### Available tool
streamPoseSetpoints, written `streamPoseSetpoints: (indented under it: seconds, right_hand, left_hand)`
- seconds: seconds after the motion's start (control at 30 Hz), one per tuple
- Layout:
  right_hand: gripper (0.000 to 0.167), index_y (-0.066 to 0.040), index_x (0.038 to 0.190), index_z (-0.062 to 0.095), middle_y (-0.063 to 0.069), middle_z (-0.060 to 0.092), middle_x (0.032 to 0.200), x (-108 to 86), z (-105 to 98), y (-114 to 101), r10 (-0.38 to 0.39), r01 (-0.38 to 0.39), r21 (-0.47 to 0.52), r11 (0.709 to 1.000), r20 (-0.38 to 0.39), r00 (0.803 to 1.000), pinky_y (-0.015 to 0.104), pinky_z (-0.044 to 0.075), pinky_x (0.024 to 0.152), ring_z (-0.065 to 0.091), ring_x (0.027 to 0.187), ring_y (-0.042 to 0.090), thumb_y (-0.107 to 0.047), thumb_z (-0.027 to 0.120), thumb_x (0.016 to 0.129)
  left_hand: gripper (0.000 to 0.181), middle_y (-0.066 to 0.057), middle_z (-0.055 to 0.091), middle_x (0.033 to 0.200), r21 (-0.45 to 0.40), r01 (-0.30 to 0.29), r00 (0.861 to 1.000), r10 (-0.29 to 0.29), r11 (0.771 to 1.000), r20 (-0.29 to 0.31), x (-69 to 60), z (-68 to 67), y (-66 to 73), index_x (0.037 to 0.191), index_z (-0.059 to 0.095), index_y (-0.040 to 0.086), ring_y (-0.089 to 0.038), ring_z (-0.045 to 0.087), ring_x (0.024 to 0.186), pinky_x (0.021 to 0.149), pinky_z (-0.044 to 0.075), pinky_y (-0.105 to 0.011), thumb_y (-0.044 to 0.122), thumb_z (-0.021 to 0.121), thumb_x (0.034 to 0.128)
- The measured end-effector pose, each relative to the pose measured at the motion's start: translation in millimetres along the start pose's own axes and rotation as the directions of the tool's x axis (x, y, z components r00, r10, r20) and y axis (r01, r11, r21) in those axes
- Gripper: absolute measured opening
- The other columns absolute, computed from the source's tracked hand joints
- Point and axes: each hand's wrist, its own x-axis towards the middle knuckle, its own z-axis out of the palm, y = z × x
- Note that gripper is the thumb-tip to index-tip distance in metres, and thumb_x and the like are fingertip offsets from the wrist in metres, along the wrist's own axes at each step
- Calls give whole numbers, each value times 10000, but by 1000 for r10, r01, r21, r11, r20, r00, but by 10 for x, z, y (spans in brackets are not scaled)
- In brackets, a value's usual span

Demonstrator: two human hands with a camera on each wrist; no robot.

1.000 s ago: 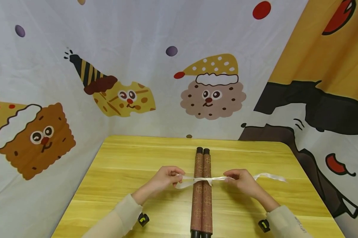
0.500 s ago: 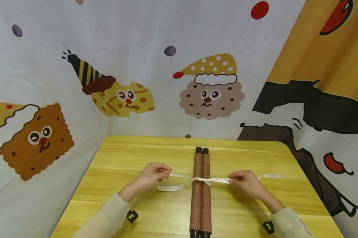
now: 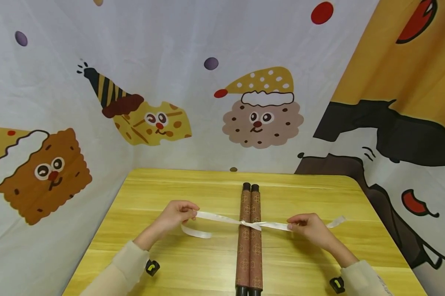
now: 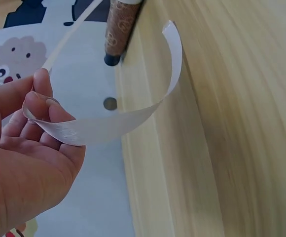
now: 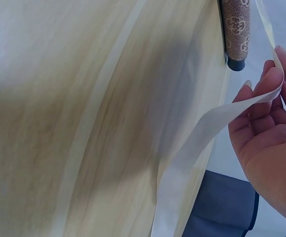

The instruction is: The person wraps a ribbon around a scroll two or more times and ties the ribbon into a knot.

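Note:
Two brown hanging scrolls (image 3: pixel 250 250), gold-patterned with black end knobs, lie rolled up side by side on the table. A white ribbon (image 3: pixel 219 217) goes around their middle and crosses on top in what looks like a knot. My left hand (image 3: pixel 174 218) pinches one ribbon length to the left of the scrolls; its loose tail (image 4: pixel 103 131) curls out past the fingers. To the right, my right hand (image 3: pixel 311 230) pinches the other length between thumb and fingers, with a tail (image 5: pixel 207 133) trailing behind it. Both lengths look stretched out from the crossing. The scrolls' underside is hidden.
The wooden table (image 3: pixel 152 185) has its back edge near a white cloth (image 3: pixel 170 49) printed with cartoon characters. A black strap piece (image 3: pixel 152 267) shows by the left cuff and another black piece (image 3: pixel 337 284) by the right cuff.
My left hand has moved left, drawing its ribbon length out from the scrolls. My right hand has shifted slightly right. The ribbon's crossing looks tighter, and the scrolls stay in place.

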Motion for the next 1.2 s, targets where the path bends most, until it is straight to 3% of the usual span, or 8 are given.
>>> streamPoseSetpoints:
  seconds: [0.17, 0.33, 0.5, 0.57, 0.83, 1.2]
  right_hand:
    - [270, 16, 1111, 780, 72, 754, 1023, -46, -42, 31, 20, -20, -13, 1000, -10, 1000, 274, 556, 660, 642, 831, 124, -203, 789, 954]
    - [210, -19, 1070, 801, 107, 761, 1042, -85, -96, 58, 23, -23, 0, 1000, -2, 1000, 289, 545, 622, 619, 771, 135, -194, 784, 956]
    - [236, 7, 1079, 789, 121, 740, 934, -124, -138, 98, 56, -57, 30, 998, 19, 998, 273, 475, 526, 505, 596, 109, -199, 774, 966]
    - [241, 13, 1079, 785, 117, 730, 908, -138, -150, 117, 67, -68, 33, 997, 25, 997, 262, 438, 505, 450, 560, 95, -200, 772, 967]
    - [142, -25, 1002, 789, 116, 731, 914, -158, -165, 208, 46, -46, -9, 999, 43, 998, 256, 454, 549, 486, 629, 96, -160, 762, 968]
    - [122, -28, 995, 770, 126, 719, 909, -145, -164, 262, 27, -26, -33, 999, 45, 999, 242, 454, 565, 500, 665, 87, -141, 724, 994]
  left_hand:
    - [215, -138, 715, 931, 44, 4, 1000, -4, 999, -16, -21, -69, -56, 1197, 708, -50, -174, 553, 741, 645, 495, -286, 78, 645, 1037]
    - [269, -196, 726, 1010, 93, 3, 1000, -1, 996, -21, -39, -126, -133, 1245, 679, -101, -278, 639, 849, 769, 577, -418, 65, 638, 1037]
    - [255, -217, 745, 1096, 171, -18, 1000, 21, 985, -15, -46, -138, -214, 1214, 702, -118, -364, 715, 1012, 900, 585, -533, 47, 649, 1026]
    - [218, -222, 748, 1083, 204, -25, 999, 29, 979, -17, -39, -141, -253, 1168, 727, -108, -370, 720, 996, 873, 597, -508, 33, 651, 1021]
    - [116, -151, 761, 932, 307, -33, 997, 52, 951, -54, 21, -128, -418, 992, 774, -56, -297, 707, 851, 687, 558, -262, -28, 661, 994]
    - [115, -75, 754, 881, 381, -11, 993, 54, 925, -102, 81, -66, -464, 930, 784, -9, -182, 637, 765, 689, 544, -301, -17, 683, 985]
